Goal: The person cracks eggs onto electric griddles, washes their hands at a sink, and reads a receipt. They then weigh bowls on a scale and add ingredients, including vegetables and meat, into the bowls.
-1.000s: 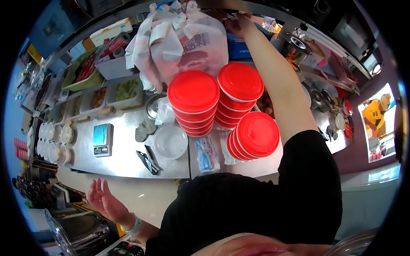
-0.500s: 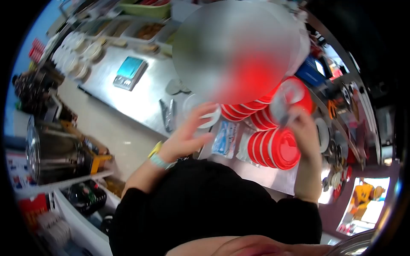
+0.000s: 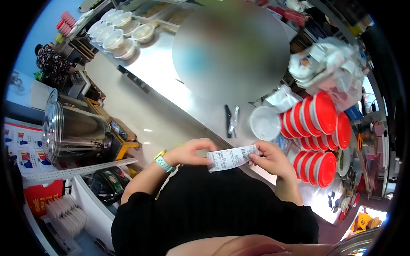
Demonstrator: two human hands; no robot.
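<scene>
A printed paper slip (image 3: 230, 158) is stretched out in front of my body. My right hand (image 3: 271, 158) pinches its right end between thumb and fingers. At the slip's left end is my left hand (image 3: 192, 152), thumb and forefinger curved apart around the corner; whether they touch the paper is unclear. Just beyond, on the steel counter (image 3: 179, 100), lie dark-handled tools (image 3: 232, 121) beside a clear round bowl (image 3: 265, 123). Stacks of red-lidded containers (image 3: 326, 169) lean to the right of my right hand.
White plastic bags (image 3: 329, 64) are piled behind the red lids. Clear lidded cups (image 3: 114, 39) stand at the counter's far left. A large steel pot (image 3: 79, 133) is at the left, and a person in patterned clothes (image 3: 51, 59) is farther back. A blurred disc covers the upper middle.
My right hand has come back from the shelf and now holds the slip. My left hand has moved in to the slip's other end. The view has turned toward the left.
</scene>
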